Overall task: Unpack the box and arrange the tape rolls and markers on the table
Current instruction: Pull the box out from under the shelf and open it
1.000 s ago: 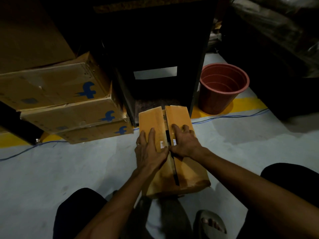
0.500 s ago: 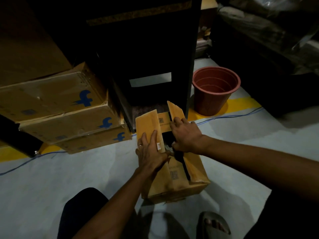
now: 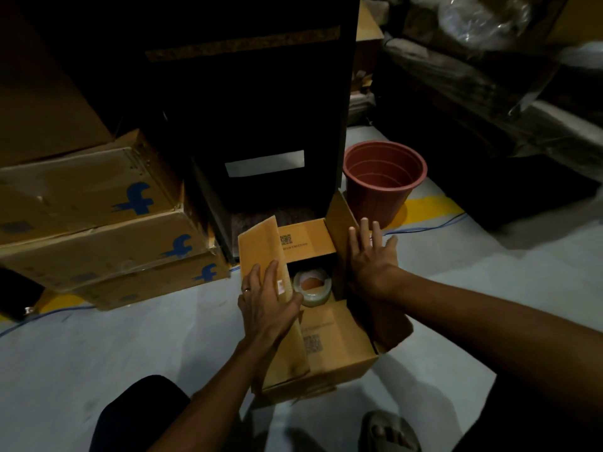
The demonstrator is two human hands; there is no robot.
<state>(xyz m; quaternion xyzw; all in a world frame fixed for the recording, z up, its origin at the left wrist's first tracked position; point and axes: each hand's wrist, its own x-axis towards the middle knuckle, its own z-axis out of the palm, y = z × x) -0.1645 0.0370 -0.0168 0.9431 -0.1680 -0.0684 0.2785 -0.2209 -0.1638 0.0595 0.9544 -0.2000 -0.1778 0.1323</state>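
Box (image 3: 339, 347): sits on the grey floor (image 3: 98, 353) straight ahead at 12 o'clock, just past the knees and a sandalled foot (image 3: 388, 432); corrugated card, likely light and stiff-walled with floppy flaps, so it is best steadied by its walls, not its flaps.
Near inner flap (image 3: 329, 334): lies folded down over the front half of the opening and hides what is under it; it probably has to be lifted before anything else comes out.
Left hand (image 3: 267, 301): fingers spread flat on the left flap (image 3: 261, 252), pressing it outward toward 9 o'clock; nothing gripped.
Right hand (image 3: 372, 259): palm open, fingers splayed against the right flap (image 3: 342, 220), pushing it toward 3 o'clock; nothing gripped.
Tape roll (image 3: 312, 286): clear roll inside the box, just beside the left thumb; looks light, rigid at the core and smooth on the outer wrap, so I judge a pinch through the core hole, or thumb and fingers across the rim, holds best.
Markers: none visible; the interior is dark.
Table: cannot tell which surface is meant; a dark cabinet (image 3: 248, 125) stands behind the box at 12 o'clock.
Stacked cartons (image 3: 98, 223): at 10 o'clock, well apart.
Red pot (image 3: 383, 181): at 1 o'clock, near the raised right flap.
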